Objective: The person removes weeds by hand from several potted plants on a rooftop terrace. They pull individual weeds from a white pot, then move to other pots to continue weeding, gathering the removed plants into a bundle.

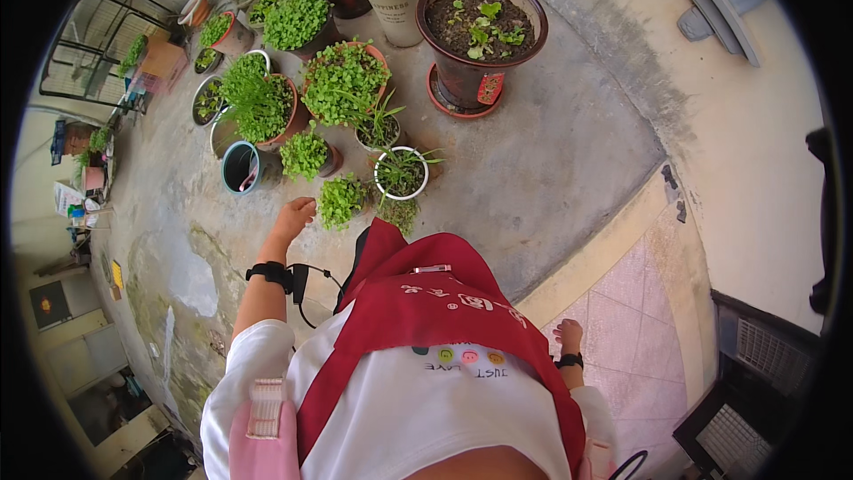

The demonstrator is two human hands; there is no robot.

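Note:
My left hand (298,213) hangs just left of a small pot of leafy green seedlings (340,201), with a gap between them; no object shows in it. My right hand (568,333) is low at my right side, above pink floor tiles (610,330), its fingers partly curled. Before me stand several potted plants. A white-rimmed pot (402,173) holds grass-like leaves. A teal-rimmed pot (241,169) has something pink inside. Farther off, a large brown glazed planter (482,30) with soil and young leaves sits in a reddish saucer (464,90). A red apron covers my front.
A cream planter (392,0) stands behind the smaller pots. A black metal rack (100,47) is at the upper left. A raised tan border (590,250) separates the concrete from the tiles. Dark slatted crates or panels (730,433) lie at the lower right, beside a pale wall.

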